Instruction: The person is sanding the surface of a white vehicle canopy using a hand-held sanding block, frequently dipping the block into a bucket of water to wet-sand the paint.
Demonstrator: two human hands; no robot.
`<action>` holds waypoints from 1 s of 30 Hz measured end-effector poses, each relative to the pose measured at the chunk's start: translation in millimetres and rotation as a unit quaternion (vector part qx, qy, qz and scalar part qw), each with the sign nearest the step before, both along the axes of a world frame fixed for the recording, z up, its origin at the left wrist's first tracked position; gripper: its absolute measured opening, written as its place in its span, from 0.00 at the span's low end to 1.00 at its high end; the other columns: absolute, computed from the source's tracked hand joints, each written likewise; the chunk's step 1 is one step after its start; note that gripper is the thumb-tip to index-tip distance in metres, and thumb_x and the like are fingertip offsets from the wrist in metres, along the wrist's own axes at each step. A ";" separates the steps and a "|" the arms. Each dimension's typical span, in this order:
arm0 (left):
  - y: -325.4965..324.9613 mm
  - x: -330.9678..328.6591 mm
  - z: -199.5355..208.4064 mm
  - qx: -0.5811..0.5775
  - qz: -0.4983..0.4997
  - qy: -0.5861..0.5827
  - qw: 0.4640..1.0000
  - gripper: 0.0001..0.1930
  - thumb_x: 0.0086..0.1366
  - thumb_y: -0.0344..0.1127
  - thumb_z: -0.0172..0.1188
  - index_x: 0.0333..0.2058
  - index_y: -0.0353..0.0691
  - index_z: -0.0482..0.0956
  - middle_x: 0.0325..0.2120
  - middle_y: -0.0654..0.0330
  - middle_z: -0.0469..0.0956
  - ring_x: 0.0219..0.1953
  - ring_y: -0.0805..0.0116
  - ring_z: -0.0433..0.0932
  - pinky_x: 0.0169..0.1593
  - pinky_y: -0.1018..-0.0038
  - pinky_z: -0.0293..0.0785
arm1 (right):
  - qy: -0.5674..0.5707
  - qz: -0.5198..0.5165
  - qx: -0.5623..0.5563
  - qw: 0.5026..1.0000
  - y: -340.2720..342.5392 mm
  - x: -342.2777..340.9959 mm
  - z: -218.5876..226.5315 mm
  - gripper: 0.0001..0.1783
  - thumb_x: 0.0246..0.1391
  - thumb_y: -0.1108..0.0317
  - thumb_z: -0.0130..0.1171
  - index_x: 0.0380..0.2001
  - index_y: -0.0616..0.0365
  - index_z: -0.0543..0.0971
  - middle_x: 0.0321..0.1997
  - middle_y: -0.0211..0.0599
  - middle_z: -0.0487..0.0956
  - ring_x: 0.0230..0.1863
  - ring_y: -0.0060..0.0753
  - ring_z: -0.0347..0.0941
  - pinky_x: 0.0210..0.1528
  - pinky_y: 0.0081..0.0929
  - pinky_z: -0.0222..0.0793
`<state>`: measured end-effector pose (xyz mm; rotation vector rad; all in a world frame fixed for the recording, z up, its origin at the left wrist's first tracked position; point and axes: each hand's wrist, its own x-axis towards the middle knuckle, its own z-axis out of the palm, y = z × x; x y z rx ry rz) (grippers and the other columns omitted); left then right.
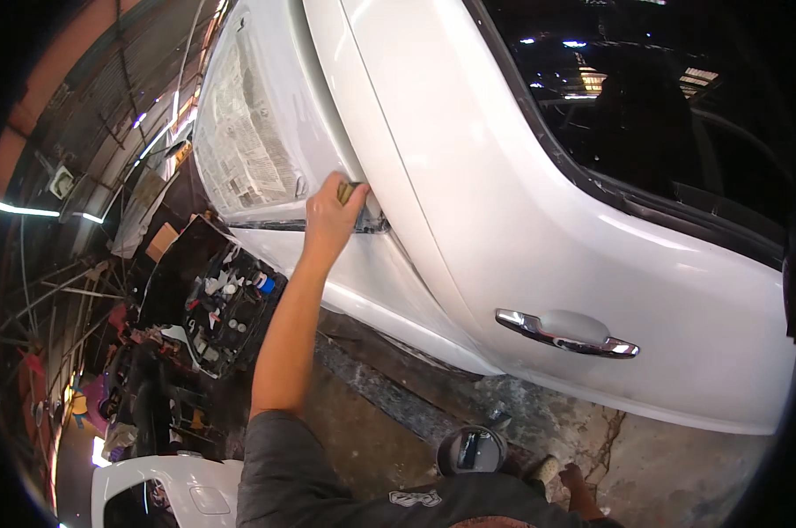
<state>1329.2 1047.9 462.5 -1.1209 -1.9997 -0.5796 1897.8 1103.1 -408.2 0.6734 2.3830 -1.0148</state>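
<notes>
My left hand (329,209) is raised against the body of a white car (433,202). Its fingers are closed round a small yellowish block (347,191) with a dark edge, pressed near the gap beside the door. Just below the fingers a black trim strip (372,225) ends at that gap. Newspaper (244,132) is stuck over the panel farther up. Low on the right hangs my right hand (574,478), small and partly shadowed; whether its fingers hold anything cannot be made out.
A round bucket (471,431) with greyish liquid and a dark object stands on the stained concrete floor (372,431). The car door bears a chrome handle (565,334). An opened engine bay (231,308) lies to the left, and another white car body (178,480) at lower left.
</notes>
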 end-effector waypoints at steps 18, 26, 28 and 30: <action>109.6 -44.1 269.4 -0.095 0.037 -0.128 0.986 0.33 0.60 0.57 0.67 0.52 0.35 0.72 0.52 0.41 0.73 0.55 0.42 0.72 0.59 0.54 0.66 | 0.078 -0.219 0.010 0.973 -10.5 24.1 -14.6 0.16 0.53 0.61 0.63 0.44 0.52 0.87 0.53 0.50 0.83 0.56 0.51 0.79 0.57 0.41 0.76; 24.5 -3.4 43.7 0.060 0.022 -0.058 0.996 0.23 0.62 0.50 0.69 0.32 0.32 0.77 0.26 0.42 0.79 0.31 0.44 0.77 0.40 0.54 0.72 | 0.093 -0.117 -0.003 0.989 -8.4 30.7 -18.8 0.28 0.50 0.62 0.67 0.54 0.64 0.80 0.54 0.60 0.82 0.58 0.59 0.78 0.61 0.44 0.74; 37.0 15.0 8.6 0.075 0.010 -0.053 0.996 0.21 0.62 0.46 0.70 0.31 0.31 0.75 0.24 0.43 0.76 0.28 0.43 0.74 0.37 0.54 0.71 | 0.084 -0.157 0.013 0.984 0.8 31.7 -14.1 0.28 0.51 0.61 0.65 0.54 0.65 0.80 0.52 0.60 0.83 0.57 0.59 0.79 0.60 0.45 0.75; 27.0 16.5 -47.7 0.080 0.026 -0.065 0.994 0.21 0.61 0.45 0.71 0.30 0.31 0.73 0.24 0.44 0.76 0.27 0.43 0.73 0.36 0.55 0.70 | 0.050 -0.220 -0.008 0.974 3.9 31.2 30.3 0.28 0.51 0.61 0.64 0.55 0.65 0.80 0.52 0.59 0.83 0.57 0.60 0.78 0.60 0.45 0.74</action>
